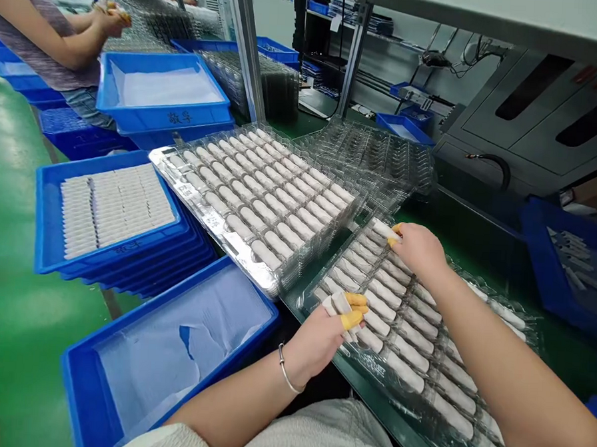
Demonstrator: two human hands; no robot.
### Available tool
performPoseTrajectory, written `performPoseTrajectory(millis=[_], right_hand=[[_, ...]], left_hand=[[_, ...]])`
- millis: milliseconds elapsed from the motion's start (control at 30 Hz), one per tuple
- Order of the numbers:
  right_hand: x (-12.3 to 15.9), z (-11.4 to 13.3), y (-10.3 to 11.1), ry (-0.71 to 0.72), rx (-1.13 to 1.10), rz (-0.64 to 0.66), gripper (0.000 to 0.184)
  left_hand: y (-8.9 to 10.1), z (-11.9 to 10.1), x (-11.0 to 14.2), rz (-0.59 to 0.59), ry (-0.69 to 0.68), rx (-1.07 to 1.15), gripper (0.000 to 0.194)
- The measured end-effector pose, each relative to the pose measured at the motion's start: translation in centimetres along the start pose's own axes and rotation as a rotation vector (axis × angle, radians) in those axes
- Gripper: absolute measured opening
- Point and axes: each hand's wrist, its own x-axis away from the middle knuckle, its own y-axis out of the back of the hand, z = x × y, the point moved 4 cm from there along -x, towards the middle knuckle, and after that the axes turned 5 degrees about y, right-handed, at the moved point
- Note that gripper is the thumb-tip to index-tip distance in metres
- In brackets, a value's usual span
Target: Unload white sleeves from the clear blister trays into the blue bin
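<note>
A clear plastic blister tray [520, 342] lies in front of me, its pockets filled with small white cylindrical parts [403, 336]. My left hand [323, 335], with yellow finger cots, grips a couple of white parts at the tray's near left corner. My right hand [417, 248], also in yellow finger cots, pinches one white part [384, 229] at the tray's far edge. A second filled clear tray [213, 229] sits tilted on a stack just to the left.
A blue bin [78, 365] lined with white sheet stands at the near left. Another blue bin [48, 230] holds rows of white parts. Empty clear trays [377, 151] lie behind. Another person's arms [53, 30] work at the far left. A grey machine [533, 129] fills the right.
</note>
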Motion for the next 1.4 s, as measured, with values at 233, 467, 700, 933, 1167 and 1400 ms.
performPoseTrajectory(millis=[233, 467, 700, 933, 1167, 1400], right_hand=[[-3.3, 0.6, -2.4, 0.061, 0.033, 0.071, 0.018], [-2.2, 2.0, -1.3, 0.038, -0.129, 0.001, 0.02], [10.8, 6.9, 2.6, 0.204, -0.75, -0.05, 0.018], [18.8, 9.1, 1.6, 0.316, -0.783, -0.027, 0.01], [21.6, 7.0, 2.8, 0.356, -0.455, -0.391, 0.022], [21.5, 5.8, 0.9, -0.022, -1.309, 0.081, 0.016]], left_hand=[[0.4, -0.1, -0.1, 0.022, 0.024, 0.049, 0.038], [0.3, -0.2, -0.1, 0.011, -0.008, 0.058, 0.038], [0.3, -0.4, 0.2, 0.077, -0.125, 0.081, 0.038], [-2.9, 0.7, 0.9, 0.309, 0.0, -0.093, 0.053], [-2.9, 2.0, 0.7, 0.358, -0.068, -0.262, 0.056], [-3.6, 2.0, 0.9, 0.346, -0.134, -0.341, 0.035]])
